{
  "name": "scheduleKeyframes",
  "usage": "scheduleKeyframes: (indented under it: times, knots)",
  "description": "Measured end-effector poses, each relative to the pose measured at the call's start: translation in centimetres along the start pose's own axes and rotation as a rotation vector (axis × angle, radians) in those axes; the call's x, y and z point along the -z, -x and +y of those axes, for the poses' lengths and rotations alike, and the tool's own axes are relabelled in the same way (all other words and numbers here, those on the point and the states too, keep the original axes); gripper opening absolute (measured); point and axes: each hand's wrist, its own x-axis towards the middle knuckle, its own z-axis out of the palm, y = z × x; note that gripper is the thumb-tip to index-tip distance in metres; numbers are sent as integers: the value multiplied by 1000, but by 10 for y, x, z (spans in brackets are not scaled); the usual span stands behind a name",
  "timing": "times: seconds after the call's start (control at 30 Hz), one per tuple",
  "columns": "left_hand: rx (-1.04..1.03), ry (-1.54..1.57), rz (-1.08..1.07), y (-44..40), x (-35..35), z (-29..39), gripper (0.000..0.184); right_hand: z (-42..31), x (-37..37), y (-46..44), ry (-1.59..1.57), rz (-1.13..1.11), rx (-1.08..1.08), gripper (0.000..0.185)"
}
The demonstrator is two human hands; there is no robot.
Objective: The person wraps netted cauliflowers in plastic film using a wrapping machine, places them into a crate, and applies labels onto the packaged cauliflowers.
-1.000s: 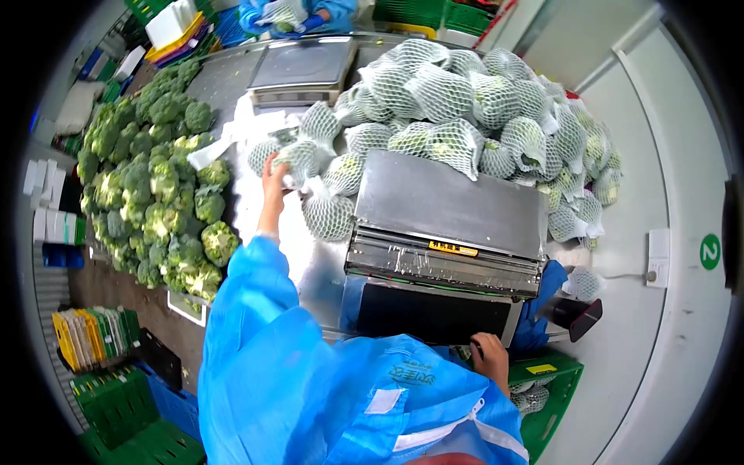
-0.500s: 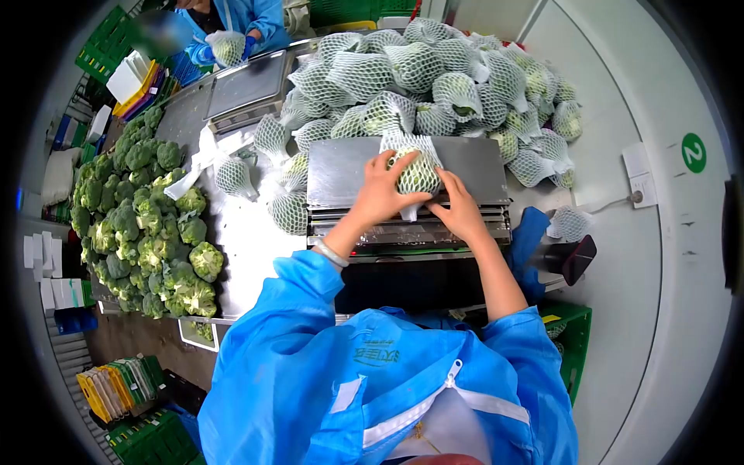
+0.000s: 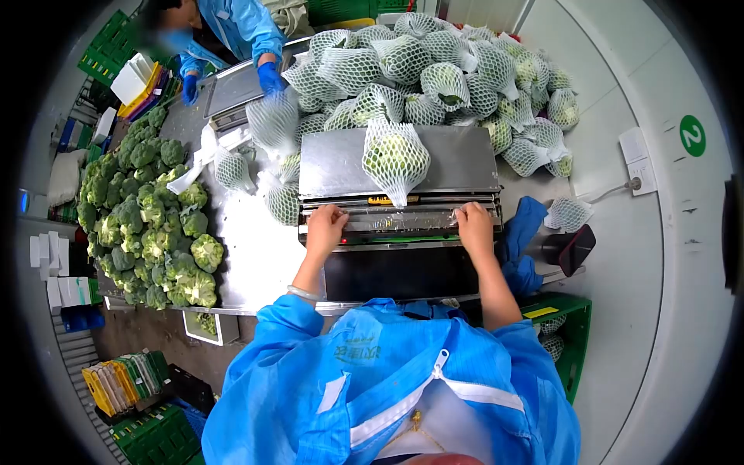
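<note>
Left hand (image 3: 328, 226), right hand (image 3: 473, 225) pinching clear plastic film (image 3: 399, 220); white-netted round green vegetable (image 3: 395, 159) lying up-frame between them, long axis running top-to-bottom.

A netted vegetable (image 3: 395, 155) partly covers the yellow label (image 3: 380, 200), which is too small to read. The person's right sleeve (image 3: 535, 353) partly hides a green crate (image 3: 578, 329). The top edge cuts off the co-worker (image 3: 240, 27), whose head (image 3: 165, 22) is blurred.

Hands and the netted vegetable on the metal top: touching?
Apart. In the head view, the metal top shows between the netted vegetable and both the left hand and right hand.
</note>
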Motion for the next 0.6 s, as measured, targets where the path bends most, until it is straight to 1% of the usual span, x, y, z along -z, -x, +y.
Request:
scheduleKeyframes:
  times: [0.07, 0.1, 0.13, 0.17, 0.2, 0.23, 0.27, 0.3, 0.33, 0.37, 0.4, 0.43, 0.47, 0.5, 0.53, 0.6]
  knots:
    - [232, 244, -426, -8, 53, 21, 20, 4, 35, -7, -584, -323, -158, 24]
    - [241, 536, -597, -12, 67, 5, 22, -11, 64, -4, -797, -432, -273, 18]
    - [238, 724, -677, -15, 100, 37, 17, -11, 83, -3, -991, -507, -271, 16]
    - [147, 845, -729, -25, 124, 51, 18, -27, 101, -10, -1221, -476, -183, 16]
    - [43, 1068, -723, -34, 140, 69, 20, -46, 116, -12, -1451, -440, -101, 16]
    - [41, 1241, -635, -45, 146, 83, 22, -67, 122, -24, -1536, -272, 22, 16]
    - [-21, 1395, -413, -58, 135, 85, 19, -85, 119, -45, -1609, -97, 153, 16]
    - [-68, 1548, -314, -78, 120, 101, 12, -100, 108, -68, -1495, 37, 105, 17]
    - [-70, 1519, -161, -101, 93, 110, 9, -100, 94, -92, -1255, 95, 55, 18]
    - [-90, 1188, -20, -126, 53, 92, 8, -100, 80, -117, -1016, 138, -5, 19]
    - [-92, 895, 38, -140, 24, 79, 13, -81, 48, -136, -653, 106, -70, 22]
    - [-8, 435, 50, -147, -10, 60, 18, -58, 4, -147, -481, 11, -54, 25]
    - [9, 318, 8, -144, -37, 54, 22, -41, -31, -157, -307, -85, -40, 29]
    - [7, 373, 64, -141, -48, 54, 22, -36, -46, -155, -397, -102, -86, 34]
    - [95, 402, -8, -144, -45, 54, 24, -40, -51, -148, -487, -120, -134, 39]
    - [177, 643, -148, -139, -39, 46, 39, -49, -31, -137, -581, -224, -197, 49]
